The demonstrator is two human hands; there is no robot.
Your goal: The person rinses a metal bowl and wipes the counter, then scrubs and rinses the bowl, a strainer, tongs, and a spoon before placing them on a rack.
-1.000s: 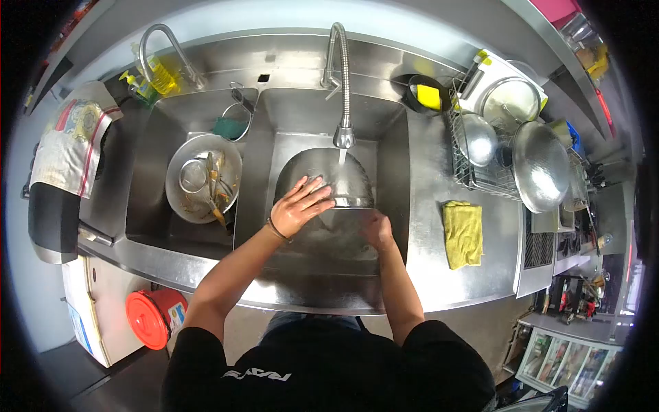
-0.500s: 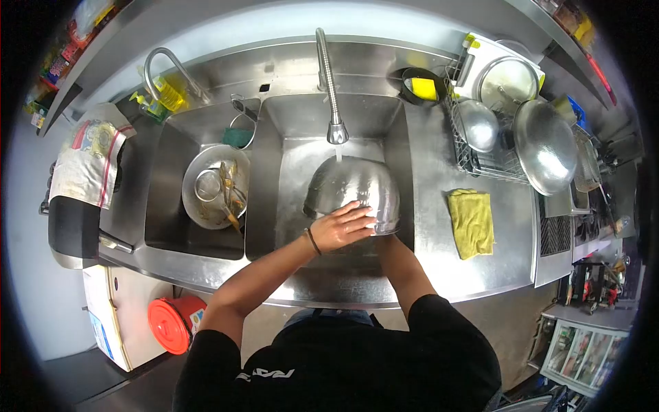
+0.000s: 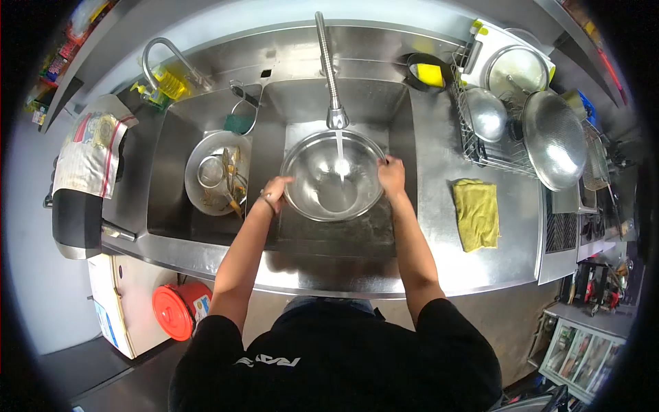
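A stainless steel mixing bowl [image 3: 309,196] is upright in the right-hand sink basin [image 3: 274,230], its mouth facing up. Water runs from the spring-neck faucet [image 3: 337,117] into it. My left hand [image 3: 276,192] is at the bowl's left rim, thumb against the edge and the other fingers curled below, partly hidden. On the opposite side my right hand [image 3: 392,176] grips the right rim with its fingers closed.
The left basin holds a large bowl [image 3: 195,196] with a strainer and utensils. A green scouring pad [image 3: 238,123] hangs near the divider. To the right are a yellow cloth [image 3: 476,214], a dish rack [image 3: 511,161] with metal bowls, and a black dish with a yellow sponge [image 3: 430,75].
The bowl has turned from bottom-up to mouth-up under the stream. My left hand has shifted from its outer surface to the left rim; my right hand has come out to the right rim.
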